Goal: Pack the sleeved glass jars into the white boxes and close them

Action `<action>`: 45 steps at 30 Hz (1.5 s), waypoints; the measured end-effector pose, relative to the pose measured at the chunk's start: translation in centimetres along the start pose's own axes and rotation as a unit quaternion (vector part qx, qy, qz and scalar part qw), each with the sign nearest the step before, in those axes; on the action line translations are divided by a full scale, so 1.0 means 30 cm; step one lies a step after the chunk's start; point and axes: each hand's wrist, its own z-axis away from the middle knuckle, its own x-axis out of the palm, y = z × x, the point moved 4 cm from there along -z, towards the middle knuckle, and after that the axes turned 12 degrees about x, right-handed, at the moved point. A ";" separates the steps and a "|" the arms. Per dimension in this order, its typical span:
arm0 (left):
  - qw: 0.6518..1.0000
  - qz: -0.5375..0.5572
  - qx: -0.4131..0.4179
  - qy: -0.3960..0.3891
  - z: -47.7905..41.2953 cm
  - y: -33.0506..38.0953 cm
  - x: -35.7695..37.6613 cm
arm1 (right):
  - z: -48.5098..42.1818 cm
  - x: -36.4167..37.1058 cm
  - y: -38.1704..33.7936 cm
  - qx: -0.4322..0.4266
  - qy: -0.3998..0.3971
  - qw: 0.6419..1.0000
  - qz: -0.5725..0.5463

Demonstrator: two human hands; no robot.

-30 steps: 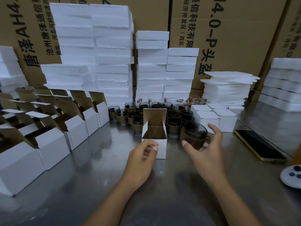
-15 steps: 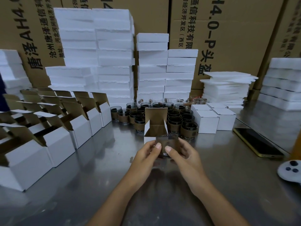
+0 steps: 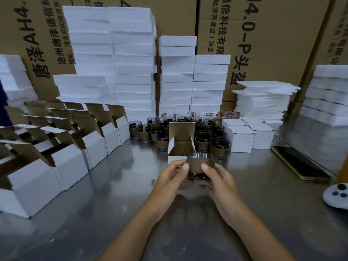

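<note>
A glass jar with a brown sleeve [image 3: 197, 165] is held between both hands just in front of an open white box [image 3: 181, 147] whose brown-lined lid stands up. My left hand [image 3: 170, 178] grips the jar's left side, thumb on the sleeve. My right hand [image 3: 218, 178] grips its right side the same way. The jar hangs a little above the steel table [image 3: 113, 213]. Behind the box stands a cluster of several more sleeved jars [image 3: 219, 146].
Rows of open white boxes [image 3: 62, 147] fill the left. Two closed white boxes [image 3: 244, 136] sit right of the jars. Foam stacks [image 3: 131, 59] and brown cartons line the back. A phone [image 3: 299, 162] and a white controller [image 3: 337, 196] lie at right.
My right hand brought a jar from the cluster to the front of the open box. My left hand left the box's front and joined it on the jar.
</note>
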 end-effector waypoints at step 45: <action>0.999 0.018 -0.022 -0.021 0.000 -0.007 0.014 | 0.039 -0.004 -0.026 -0.208 0.101 0.942 0.243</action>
